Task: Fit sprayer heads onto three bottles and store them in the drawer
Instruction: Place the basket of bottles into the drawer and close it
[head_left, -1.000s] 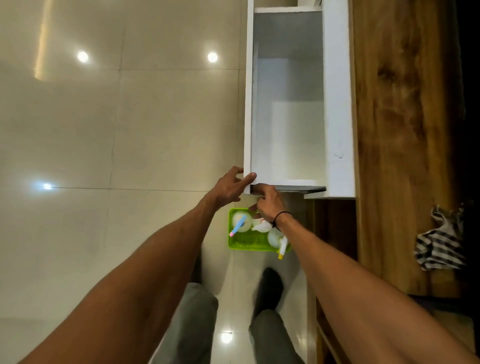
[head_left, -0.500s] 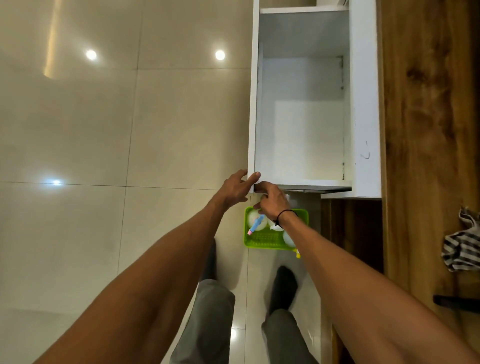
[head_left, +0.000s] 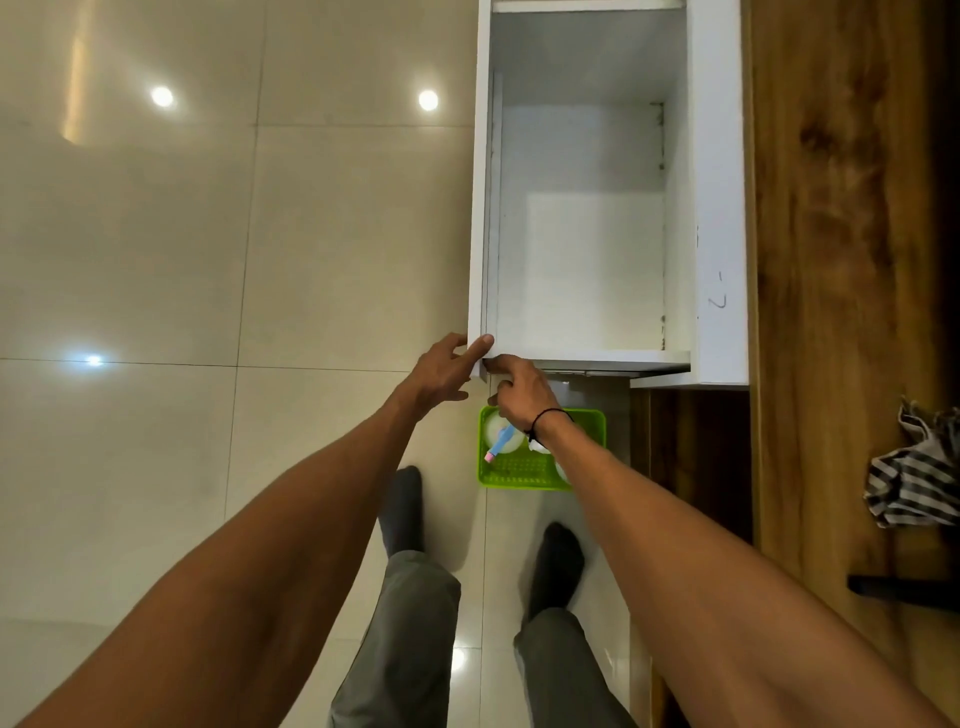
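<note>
Where the white rectangular drawer (head_left: 587, 218) stands pulled out over the pale glossy tiled floor (head_left: 156, 260), both hands meet at its near left corner.

Item, left hand (head_left: 441, 371): thumb laid on the top edge of the drawer's front corner, fingers curled round the outer side; grasping the corner.

Item, right hand (head_left: 519, 392): knuckles up, fingers tucked beneath the drawer's front panel just beside the left hand; gripping the lower edge of the front. Black cord bracelet (head_left: 550, 418) at the wrist.

Item, drawer interior: white floor and walls, lit more brightly toward the near half; nothing seen lying inside.

Item, lime-green perforated plastic basket (head_left: 519, 475): on the floor below the drawer front, directly under the right wrist and forearm, which cover part of it. Well apart from both hands in height.

Item, white round plastic bottles (head_left: 501, 434): standing in the basket, seen from above; their number cannot be told, since the arm hides some.

Item, blue sprayer head with pink tip (head_left: 500, 444): lying across the leftmost bottle top, tilted.

Item, brown wood-grain surface (head_left: 852, 260): right of the drawer, carrying a crumpled black-and-white striped cloth (head_left: 914, 478) at its right edge.

Item, grey trouser legs and dark socks (head_left: 402, 514): on the floor, just near of the basket.
</note>
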